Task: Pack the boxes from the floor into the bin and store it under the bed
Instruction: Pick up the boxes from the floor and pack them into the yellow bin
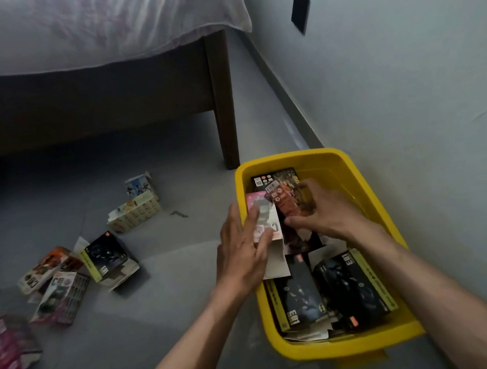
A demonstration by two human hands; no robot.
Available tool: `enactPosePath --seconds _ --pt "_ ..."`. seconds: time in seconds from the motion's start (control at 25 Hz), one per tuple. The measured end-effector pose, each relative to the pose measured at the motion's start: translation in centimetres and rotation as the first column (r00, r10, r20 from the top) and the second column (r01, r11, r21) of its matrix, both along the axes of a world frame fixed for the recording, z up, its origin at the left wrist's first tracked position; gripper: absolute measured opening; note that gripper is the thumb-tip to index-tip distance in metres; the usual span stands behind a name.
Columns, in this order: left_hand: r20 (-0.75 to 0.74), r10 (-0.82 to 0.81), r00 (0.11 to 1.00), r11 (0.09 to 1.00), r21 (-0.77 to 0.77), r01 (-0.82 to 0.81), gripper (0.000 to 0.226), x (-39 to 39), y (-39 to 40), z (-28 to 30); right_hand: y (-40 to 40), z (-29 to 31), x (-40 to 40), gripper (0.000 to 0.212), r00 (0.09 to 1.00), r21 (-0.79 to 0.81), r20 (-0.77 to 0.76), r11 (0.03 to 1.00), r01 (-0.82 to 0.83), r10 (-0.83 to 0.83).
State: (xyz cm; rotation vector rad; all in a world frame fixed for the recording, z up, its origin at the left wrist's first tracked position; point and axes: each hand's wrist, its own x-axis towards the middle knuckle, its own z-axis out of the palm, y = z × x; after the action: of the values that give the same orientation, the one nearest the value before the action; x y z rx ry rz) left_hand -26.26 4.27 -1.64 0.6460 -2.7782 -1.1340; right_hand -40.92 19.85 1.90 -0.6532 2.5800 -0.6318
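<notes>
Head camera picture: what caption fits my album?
Both hands tuck boxes into a yellow bin beside the bed.

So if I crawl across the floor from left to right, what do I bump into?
Magenta box → orange-and-black box → black E01 box → cream box → left hand → yellow bin.

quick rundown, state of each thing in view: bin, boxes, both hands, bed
yellow bin: on the floor by the wall, partly filled, not under the bed
pink box: at the bin's left edge, flap open
orange box: in the bin
left hand: fingers straight on the pink box
right hand: grips the orange box
floor boxes: several unpacked, some open
bed: raised on legs
</notes>
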Motion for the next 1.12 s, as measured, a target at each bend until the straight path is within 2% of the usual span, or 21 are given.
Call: enactPosePath --seconds 0.08,0.12,0.2,0.28,0.4,0.48,0.56,0.68,0.76,0.88,1.0,1.12 --pt "-0.096 0.196 0.976 0.963 0.209 -0.173 0.065 0.0 0.6 -0.1 0.5 1.4 0.2 0.085 0.967 -0.100 0.254 0.994 0.036 -0.009" --pt "-0.112 0.286 0.952 0.922 0.302 -0.241 0.067 0.0 0.9 -0.2 0.3 1.7 0.4 0.079 0.943 -0.154 0.333 0.985 0.074 -0.019" --pt "-0.073 0.400 0.914 0.851 0.399 -0.341 0.063 0.1 1.3 -0.5 -0.2 1.1 1.0 0.062 0.937 -0.202 0.336 0.965 0.167 -0.091" --pt "-0.021 0.455 0.890 0.811 0.423 -0.404 0.051 0.0 1.0 -0.7 -1.0 0.3 1.5 0.053 0.927 -0.241 0.317 0.928 0.284 -0.201" --pt "-0.011 0.458 0.889 0.777 0.491 -0.394 0.023 -0.6 0.7 -0.7 -1.2 -0.1 1.4 0.045 0.875 -0.298 0.376 0.854 0.427 -0.306" --pt "-0.021 0.478 0.878 0.745 0.538 -0.393 0.032 -0.9 0.7 -0.3 -0.5 0.0 1.0 0.034 0.845 -0.302 0.412 0.823 0.481 -0.342" --pt "-0.025 0.488 0.872 0.722 0.573 -0.388 0.041 -1.1 0.5 -0.2 0.2 -0.3 1.0 0.030 0.874 -0.235 0.363 0.875 0.423 -0.325" --pt "-0.003 0.429 0.903 0.741 0.572 -0.350 0.036 -1.4 0.3 -0.5 0.4 -1.4 1.3 0.039 0.932 -0.106 0.259 0.952 0.288 -0.253" --pt "0.025 0.445 0.895 0.711 0.597 -0.370 0.032 -1.6 0.5 -0.7 0.4 -1.9 1.2 0.045 0.923 -0.104 0.271 0.945 0.310 -0.273" --pt "0.042 0.576 0.816 0.601 0.655 -0.458 0.038 -1.2 0.5 -0.6 0.0 -1.8 1.5 0.066 0.906 -0.083 0.240 0.923 0.376 -0.348" --pt "0.093 0.626 0.775 0.543 0.661 -0.518 0.044 -0.4 -0.4 -0.2 -0.8 -0.7 2.2 0.063 0.934 -0.115 0.074 0.927 0.357 -0.351" --pt "0.098 0.632 0.768 0.529 0.670 -0.521 0.048 1.6 -2.4 0.7 -4.0 2.4 3.8 0.052 0.941 -0.270 -0.147 0.928 0.258 -0.304"
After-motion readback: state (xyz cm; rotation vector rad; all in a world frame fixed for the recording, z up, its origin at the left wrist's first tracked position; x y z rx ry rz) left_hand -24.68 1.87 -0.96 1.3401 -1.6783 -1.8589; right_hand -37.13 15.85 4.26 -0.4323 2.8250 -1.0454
